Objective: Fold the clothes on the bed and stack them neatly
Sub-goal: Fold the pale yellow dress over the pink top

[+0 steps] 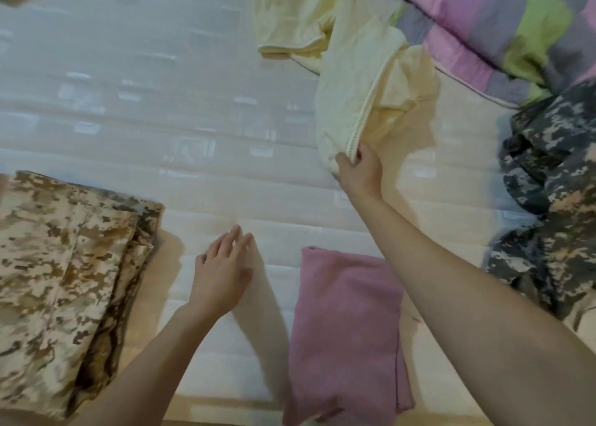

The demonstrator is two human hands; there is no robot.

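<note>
A pale yellow garment (351,80) lies crumpled on the far right part of the bed (161,87). Its long axis runs away from me, from my right hand (361,167) toward the top of the view. That hand pinches the near end, with fingers and thumb curled round a stitched hem. The cloth looks soft and thin and falls in loose folds.

My left hand (222,274) is nearer to me and well apart from the garment. It is flat with straight fingers and holds nothing (I cannot tell whether it touches the mattress). It sits over the bare strip where I judge the garment should be drawn for folding.

A folded pink cloth (345,329), fuzzy like a towel, lies under my right forearm. A folded tan camouflage stack (64,280) sits at the near left. On the right is an unfolded grey camouflage garment (548,206), with a striped quilt (483,22) beyond it.
</note>
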